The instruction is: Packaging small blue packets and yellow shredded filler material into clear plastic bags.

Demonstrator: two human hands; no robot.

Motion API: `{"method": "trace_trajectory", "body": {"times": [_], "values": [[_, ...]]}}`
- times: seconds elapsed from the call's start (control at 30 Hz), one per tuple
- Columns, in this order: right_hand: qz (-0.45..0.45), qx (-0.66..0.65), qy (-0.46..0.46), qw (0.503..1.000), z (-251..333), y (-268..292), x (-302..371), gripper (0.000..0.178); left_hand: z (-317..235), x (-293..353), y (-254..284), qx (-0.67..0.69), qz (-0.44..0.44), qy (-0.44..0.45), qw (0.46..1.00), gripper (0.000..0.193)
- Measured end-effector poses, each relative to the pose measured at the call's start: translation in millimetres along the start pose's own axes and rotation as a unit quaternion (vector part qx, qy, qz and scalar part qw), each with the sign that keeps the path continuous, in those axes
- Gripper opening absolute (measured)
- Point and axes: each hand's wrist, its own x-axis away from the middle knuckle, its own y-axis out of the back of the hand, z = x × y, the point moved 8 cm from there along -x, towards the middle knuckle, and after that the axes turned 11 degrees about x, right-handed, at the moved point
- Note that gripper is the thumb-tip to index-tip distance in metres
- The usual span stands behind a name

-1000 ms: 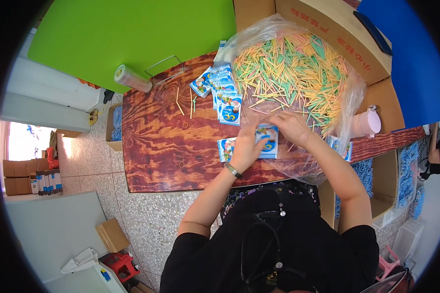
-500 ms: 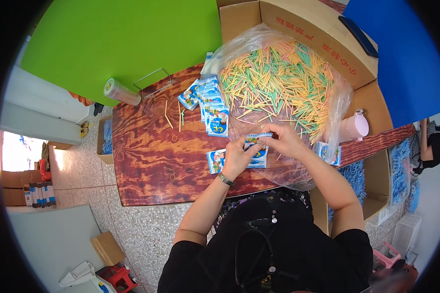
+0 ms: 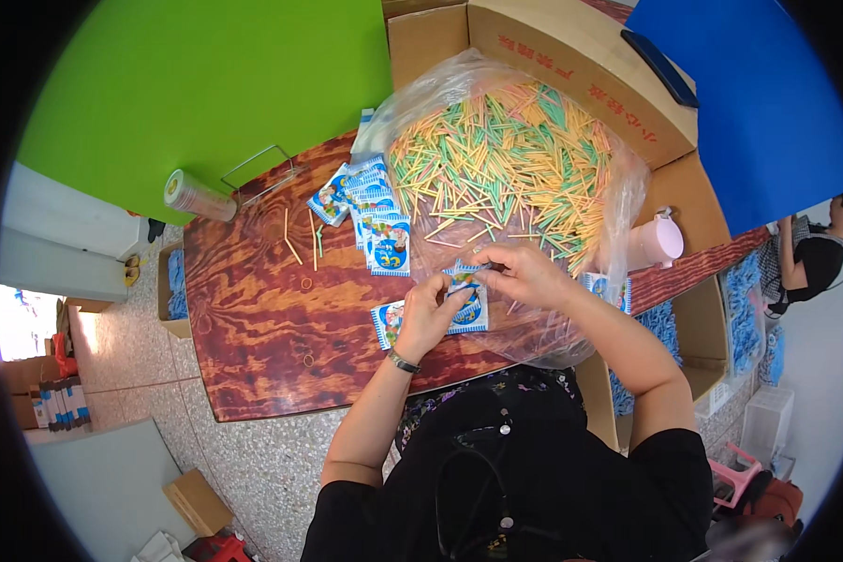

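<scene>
Low over the near part of the table, both hands meet at a small blue-and-white printed packet (image 3: pixel 469 311). My left hand (image 3: pixel 429 314) pinches its left side between thumb and fingers. At the top edge, the thumb and fingertips of my right hand (image 3: pixel 525 278) are closed together on the packet. A small bit, too tiny to name, shows by the right fingertips. Another packet (image 3: pixel 387 323) lies partly behind my left hand. Beyond them a heap of thin yellow, green and pink sticks (image 3: pixel 506 169) rests on a clear plastic sheet (image 3: pixel 635 192).
Overlapping packets (image 3: pixel 387 245) lie left of the heap on the wooden table (image 3: pixel 262 318). Loose sticks (image 3: pixel 291 239) and a stack of cups (image 3: pixel 199 197) sit farther left. An open carton (image 3: pixel 581 66) backs the heap; a pink mug (image 3: pixel 654 242) stands right. Blue bundles fill boxes below.
The whole view has shifted, with the table sliding left and slightly down. My right hand has turned a little at the packet's top edge, and the packet now stands more upright.
</scene>
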Motion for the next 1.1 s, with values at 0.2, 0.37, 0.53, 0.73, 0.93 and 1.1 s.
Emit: {"method": "trace_trajectory", "body": {"times": [0.2,0.37,0.53,0.73,0.93,1.1], "values": [[-0.099,0.334,-0.046,0.936,-113.4,75.7,-8.0,0.019,-13.8,5.3,2.1,-0.057,-0.001,0.008,0.998,0.032],[0.020,0.497,-0.097,0.862,-145.8,64.7,-28.4,0.018,-9.3,9.7,-19.4,0.003,0.027,0.007,1.000,0.029],[0.029,0.543,-0.162,0.824,-166.3,56.2,-34.3,0.020,-8.9,16.7,-21.3,-0.026,0.033,0.007,0.999,0.030],[0.017,0.552,-0.126,0.824,-167.4,55.4,-32.9,0.020,-14.2,18.0,-21.0,-0.044,0.028,0.003,0.999,0.033],[0.011,0.589,-0.066,0.805,-175.0,52.6,-28.7,0.022,-12.6,17.4,-19.4,-0.033,0.022,0.000,0.999,0.033],[-0.106,0.444,-0.095,0.885,-156.6,76.6,-29.5,0.023,-16.5,19.5,-16.5,-0.036,0.007,0.002,0.999,0.031]]}}
